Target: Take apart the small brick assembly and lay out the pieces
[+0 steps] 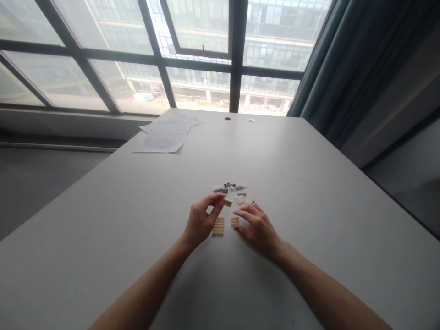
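Between the thumb and fingers of my left hand (202, 219) is a small tan studded toy brick plate (227, 202), held above the table. Below it, partly behind that hand, lies a larger tan studded plate (218, 227). My right hand (256, 227) is at a small tan plate (234, 222) on the table, its thumb and fingers apart around the right side. Whether they touch it, I cannot tell. Beyond the hands sits a white studded plate (241, 200).
Several small dark and grey bricks (227, 185) lie in a loose group past my hands on the white table (275, 160). Sheets of paper (165, 135) rest at the far left. Two round holes (227, 118) are near the far edge, before the window.
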{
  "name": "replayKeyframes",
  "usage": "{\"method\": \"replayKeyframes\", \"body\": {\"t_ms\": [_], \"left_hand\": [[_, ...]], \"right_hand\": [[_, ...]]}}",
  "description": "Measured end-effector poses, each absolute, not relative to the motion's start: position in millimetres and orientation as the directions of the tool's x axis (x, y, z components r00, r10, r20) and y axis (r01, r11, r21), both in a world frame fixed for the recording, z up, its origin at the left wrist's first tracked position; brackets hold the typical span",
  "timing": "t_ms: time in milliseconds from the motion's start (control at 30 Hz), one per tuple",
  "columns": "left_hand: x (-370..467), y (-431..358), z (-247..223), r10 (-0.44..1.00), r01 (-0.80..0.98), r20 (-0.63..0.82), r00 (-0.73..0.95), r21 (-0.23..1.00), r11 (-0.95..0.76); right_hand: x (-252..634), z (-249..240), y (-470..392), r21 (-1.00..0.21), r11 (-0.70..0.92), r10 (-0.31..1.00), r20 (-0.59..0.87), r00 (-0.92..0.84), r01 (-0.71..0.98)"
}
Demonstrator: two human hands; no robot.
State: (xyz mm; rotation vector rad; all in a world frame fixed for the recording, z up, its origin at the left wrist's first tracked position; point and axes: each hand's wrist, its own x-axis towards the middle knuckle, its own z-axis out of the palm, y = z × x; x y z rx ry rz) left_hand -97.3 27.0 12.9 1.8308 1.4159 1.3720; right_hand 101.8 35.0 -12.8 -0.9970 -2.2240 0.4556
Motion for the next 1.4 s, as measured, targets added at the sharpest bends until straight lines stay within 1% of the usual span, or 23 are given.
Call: {"method": "replayKeyframes", "body": {"t_ms": [167,367,433,600,700,800,933,1000,1067,1167,1233,1300,1400], "left_hand": [[-98.7,29.3,11.7,0.910,0.417,0.413,-0.048,0.836,-0.357],[-100.3,29.7,14.2,0.902,0.382,0.431,-0.028,0.838,-0.389],[-99.4,29.4,14.2,0.907,0.337,0.421,-0.030,0.858,-0.388],[-96.4,29.1,13.4,0.958,0.133,0.285,-0.042,0.952,-0.277],[-95.7,30.0,15.2,0.974,0.078,0.225,-0.027,0.972,-0.222],[-95.4,30.6,18.0,0.987,0.025,0.160,-0.011,0.987,-0.160],[-94.7,29.5,18.9,0.995,-0.016,0.073,0.074,0.997,-0.072],[-93.7,28.3,18.2,0.990,-0.002,0.079,0.115,0.997,-0.079],[-92.1,26.6,17.9,0.983,0.046,0.114,0.144,0.991,-0.122],[-90.0,23.6,19.2,0.973,0.206,0.165,0.159,0.959,-0.196],[-89.5,21.9,20.2,0.969,0.349,0.202,0.142,0.906,-0.240],[-89.7,20.8,20.3,0.962,0.472,0.236,0.140,0.838,-0.274],[-90.1,20.1,18.4,0.962,0.532,0.220,0.163,0.801,-0.274]], "right_hand": [[96.1,-13.1,34.7,-0.535,0.600,0.796,0.332,-0.506,0.594],[95.7,-12.4,35.9,-0.532,0.601,0.795,0.318,-0.517,0.597],[95.3,-11.9,35.8,-0.529,0.605,0.791,0.317,-0.523,0.595],[95.7,-11.9,35.5,-0.564,0.586,0.804,0.315,-0.505,0.582],[97.2,-12.5,35.8,-0.604,0.577,0.812,0.347,-0.470,0.550],[98.1,-12.8,36.3,-0.665,0.574,0.815,0.407,-0.413,0.478],[96.2,-11.4,35.7,-0.763,0.534,0.841,0.434,-0.323,0.365],[94.2,-9.6,34.5,-0.801,0.507,0.857,0.426,-0.291,0.319],[92.3,-7.3,32.9,-0.833,0.482,0.868,0.410,-0.281,0.272],[90.3,-3.9,30.8,-0.886,0.425,0.884,0.363,-0.296,0.185],[89.8,-2.8,30.0,-0.917,0.375,0.898,0.323,-0.299,0.135],[89.9,-2.7,29.5,-0.931,0.344,0.909,0.297,-0.292,0.125],[90.7,-3.3,28.7,-0.938,0.322,0.917,0.277,-0.287,0.126]]}}
